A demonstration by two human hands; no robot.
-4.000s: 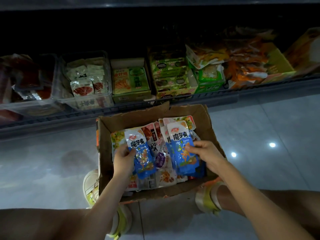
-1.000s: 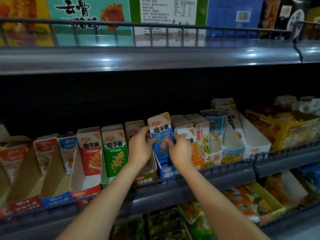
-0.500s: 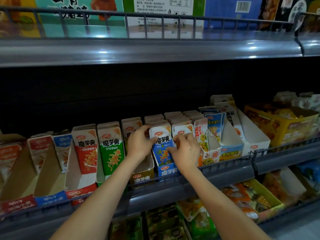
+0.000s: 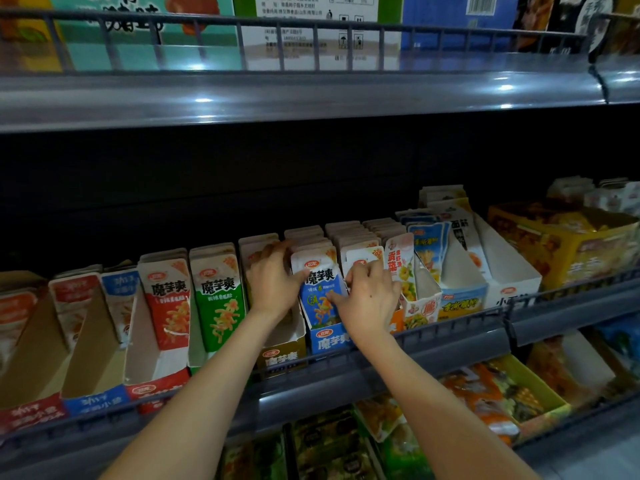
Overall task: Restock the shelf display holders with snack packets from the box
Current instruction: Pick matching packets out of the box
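Blue snack packet [image 4: 320,289] sits at the front of its row in the blue display holder [image 4: 329,339] on the middle shelf [image 4: 450,341]. Long axis is near vertical, top leaning back a little. White header end points up, bottom end is down inside the holder, printed face toward the camera.

Left hand [image 4: 273,285]: thumb on the packet's upper left edge, fingers curled over the tops behind it. Grip is narrow, on the packet.

Right hand [image 4: 372,299]: thumb on the printed face, fingers curled at the upper right edge. Grip is also on the packet.

Green packet [image 4: 218,299] and red packet [image 4: 169,303] stand upright to the left, same orientation. Brown-fronted holder [image 4: 282,355] is just left of the blue one, below the left wrist.
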